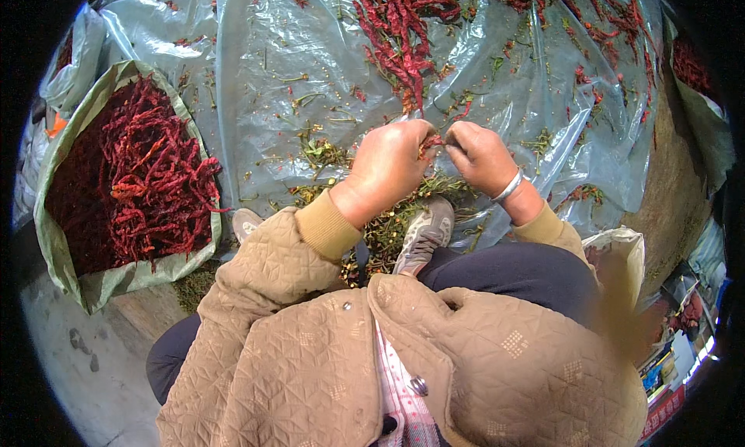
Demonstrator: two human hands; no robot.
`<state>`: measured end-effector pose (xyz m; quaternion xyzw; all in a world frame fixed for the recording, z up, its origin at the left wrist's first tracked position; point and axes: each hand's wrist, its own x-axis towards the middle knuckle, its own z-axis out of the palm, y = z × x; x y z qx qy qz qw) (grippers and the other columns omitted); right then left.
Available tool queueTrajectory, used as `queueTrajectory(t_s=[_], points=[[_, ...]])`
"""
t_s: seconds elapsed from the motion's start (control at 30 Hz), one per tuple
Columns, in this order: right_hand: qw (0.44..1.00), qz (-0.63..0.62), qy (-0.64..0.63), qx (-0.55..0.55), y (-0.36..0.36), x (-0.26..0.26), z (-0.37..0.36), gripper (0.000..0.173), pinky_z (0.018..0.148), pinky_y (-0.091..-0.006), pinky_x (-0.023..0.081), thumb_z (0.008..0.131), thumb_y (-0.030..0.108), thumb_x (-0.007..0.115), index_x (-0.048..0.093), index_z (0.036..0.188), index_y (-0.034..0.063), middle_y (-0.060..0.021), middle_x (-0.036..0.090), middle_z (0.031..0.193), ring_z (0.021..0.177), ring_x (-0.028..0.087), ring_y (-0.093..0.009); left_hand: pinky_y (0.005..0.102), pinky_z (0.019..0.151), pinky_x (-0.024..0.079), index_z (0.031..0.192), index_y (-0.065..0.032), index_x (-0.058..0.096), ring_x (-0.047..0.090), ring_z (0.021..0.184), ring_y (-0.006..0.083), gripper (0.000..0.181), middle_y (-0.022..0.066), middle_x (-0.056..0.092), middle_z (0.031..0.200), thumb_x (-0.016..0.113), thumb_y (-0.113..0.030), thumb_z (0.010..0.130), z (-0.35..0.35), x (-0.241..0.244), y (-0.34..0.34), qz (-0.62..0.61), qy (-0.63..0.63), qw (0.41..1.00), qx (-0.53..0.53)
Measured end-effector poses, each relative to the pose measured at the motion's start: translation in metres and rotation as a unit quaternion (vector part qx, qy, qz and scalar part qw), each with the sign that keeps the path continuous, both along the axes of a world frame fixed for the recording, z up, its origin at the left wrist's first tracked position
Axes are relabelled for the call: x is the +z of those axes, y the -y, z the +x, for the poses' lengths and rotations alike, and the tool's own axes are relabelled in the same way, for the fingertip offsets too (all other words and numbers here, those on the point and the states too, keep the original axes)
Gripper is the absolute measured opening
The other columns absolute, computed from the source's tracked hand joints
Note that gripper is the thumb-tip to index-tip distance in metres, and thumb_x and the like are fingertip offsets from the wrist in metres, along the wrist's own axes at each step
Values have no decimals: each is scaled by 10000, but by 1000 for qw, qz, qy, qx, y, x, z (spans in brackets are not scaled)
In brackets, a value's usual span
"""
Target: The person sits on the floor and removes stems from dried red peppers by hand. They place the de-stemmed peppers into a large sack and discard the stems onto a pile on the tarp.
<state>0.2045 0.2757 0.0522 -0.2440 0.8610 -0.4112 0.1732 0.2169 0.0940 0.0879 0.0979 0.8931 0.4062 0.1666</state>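
Note:
My left hand [389, 160] is closed around a dried red chilli [429, 146], and most of the pod is hidden in the fist. My right hand [481, 158], with a silver bangle on its wrist, has thumb and forefinger pinched at the chilli's end; whether that is the stem is too small to tell. Both hands hover close together over a clear plastic sheet [279, 115]. Just beyond them, a heap of long, wrinkled dried red chillies [404, 39] lies on the sheet.
At left stands a woven sack [58, 237] full of dried chillies. Green stems and scraps [384, 237] pile up between my shoes [428, 229]. More chillies [623, 25] spread at the far right. A pale bag [628, 246] stands by my right knee.

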Motion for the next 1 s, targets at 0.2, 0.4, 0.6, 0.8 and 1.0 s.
queueTrajectory(t_s=[0.2, 0.4, 0.6, 0.8, 1.0], points=[[982, -102, 151, -50, 4, 17, -6, 128, 568, -318, 430, 748, 83, 593, 532, 835, 11, -120, 544, 703, 615, 537, -214, 296, 568, 456, 833, 23, 600, 568, 612, 129, 170, 116, 603, 686, 643, -109, 735, -2, -15, 9, 99, 115, 988, 22], [981, -109, 147, -67, 12, 26, -7, 175, 547, -283, 415, 792, 184, 599, 564, 807, 14, -95, 535, 670, 588, 517, -166, 223, 545, 440, 863, 13, 598, 524, 628, 48, 156, 2, 578, 700, 605, -127, 796, 1, -16, 10, 233, 308, 915, 117], [993, -85, 55, -53, 17, 22, -1, 181, 542, -356, 394, 756, 143, 602, 489, 693, 17, -126, 484, 638, 590, 488, -299, 235, 461, 404, 788, 10, 602, 509, 532, 68, 135, 16, 562, 639, 610, -124, 771, 5, -12, 7, 311, 355, 871, 140], [993, -8, -15, -120, 17, -5, 0, 212, 575, -423, 382, 719, 114, 604, 427, 643, 26, -153, 477, 643, 627, 483, -356, 202, 568, 393, 781, -13, 595, 458, 643, 29, 130, -35, 539, 685, 615, -141, 782, 27, -31, -10, 239, 323, 908, 123], [995, 97, -37, 8, -41, -40, -23, 262, 694, -376, 427, 667, 34, 619, 560, 919, 77, -117, 499, 801, 804, 505, -311, 205, 552, 450, 854, -29, 559, 532, 608, 67, 135, -10, 565, 726, 635, -113, 781, 13, -36, 23, 325, 420, 801, 278]])
